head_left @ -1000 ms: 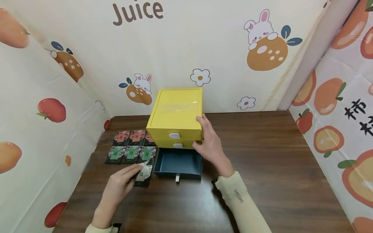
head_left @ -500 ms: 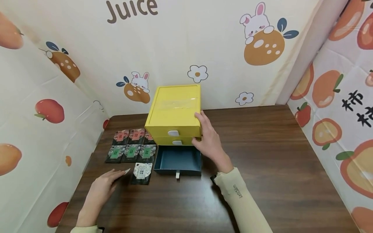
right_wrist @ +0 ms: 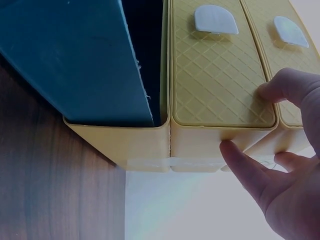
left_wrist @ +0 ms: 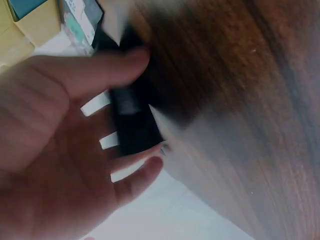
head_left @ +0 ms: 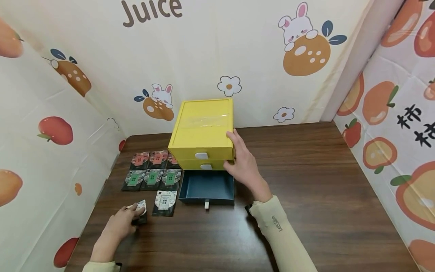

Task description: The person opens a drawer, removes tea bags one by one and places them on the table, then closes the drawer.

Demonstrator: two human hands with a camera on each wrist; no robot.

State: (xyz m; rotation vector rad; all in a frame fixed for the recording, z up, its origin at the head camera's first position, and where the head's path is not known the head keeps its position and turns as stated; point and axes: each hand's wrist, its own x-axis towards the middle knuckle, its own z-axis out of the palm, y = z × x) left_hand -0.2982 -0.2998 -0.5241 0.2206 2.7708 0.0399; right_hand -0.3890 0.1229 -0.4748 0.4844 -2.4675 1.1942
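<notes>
My left hand [head_left: 119, 226] pinches a flat black sachet with a white label [head_left: 142, 210] near the table's left side. In the left wrist view the thumb lies over the dark back of that sachet [left_wrist: 132, 120], and fingers show behind it. A second white-labelled sachet [head_left: 164, 202] lies to its right. My right hand [head_left: 246, 166] holds the front right edge of a yellow drawer unit [head_left: 200, 126], with its thumb on the front and other fingers along the side. Below the two yellow drawer fronts, a dark blue drawer [head_left: 206, 187] is pulled out, with nothing visible inside.
Green-labelled sachets [head_left: 152, 178] lie in a row left of the unit, with red-labelled sachets [head_left: 158, 159] behind them; the unit partly hides one red one. A cream patterned cloth [head_left: 197, 45] hangs behind the brown wooden table [head_left: 306, 189].
My left hand has moved left from the white-labelled sachet beside the drawer, carrying another sachet, which now lies flatter near the tabletop. The right hand keeps its hold on the unit.
</notes>
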